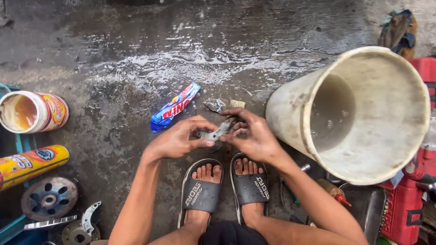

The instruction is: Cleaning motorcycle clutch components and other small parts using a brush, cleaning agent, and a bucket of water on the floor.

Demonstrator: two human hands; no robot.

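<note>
Grey metal part between left hand and right hand, above wet floor

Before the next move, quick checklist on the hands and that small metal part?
1. Left hand has a grip on the small metal part: ok.
2. Right hand touching the part: ok.
3. Part in plain sight: not ok, fingers cover much of it.
4. Ground dry: not ok, wet and soapy.
5. White bucket upright: not ok, tipped on its side, a little water inside.
6. Blue sachet apart from the hands: ok.
</note>
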